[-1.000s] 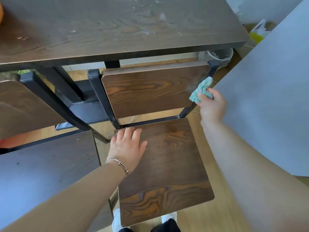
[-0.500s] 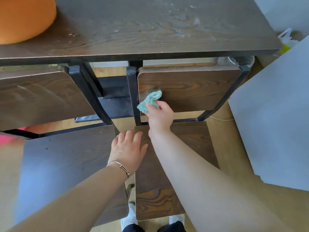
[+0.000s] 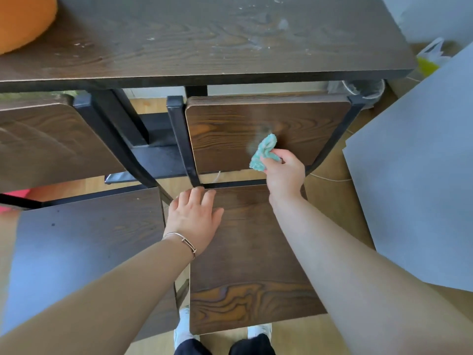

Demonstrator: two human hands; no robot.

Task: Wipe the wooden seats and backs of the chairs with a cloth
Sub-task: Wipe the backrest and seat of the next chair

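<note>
The right hand [image 3: 284, 172] curls its fingers round a crumpled teal cloth [image 3: 263, 152], pressing it against the chair back [image 3: 225, 134] right of its middle, while the left hand [image 3: 194, 219] lies flat, fingers straight, on the seat [image 3: 256, 278] at its rear left corner.

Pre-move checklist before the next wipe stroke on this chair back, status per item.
1. Grip: ok, the right hand pinches the cloth.
2. Contact: ok, the cloth lies against the chair back, low and near its middle.
3. Chair steadied: ok, the left hand rests flat on the seat at its rear left corner.
4. Stroke path: ok, bare wood on both sides of the cloth.
5. Whole back wiped: cannot tell.
6. Seat wiped: cannot tell.
</note>
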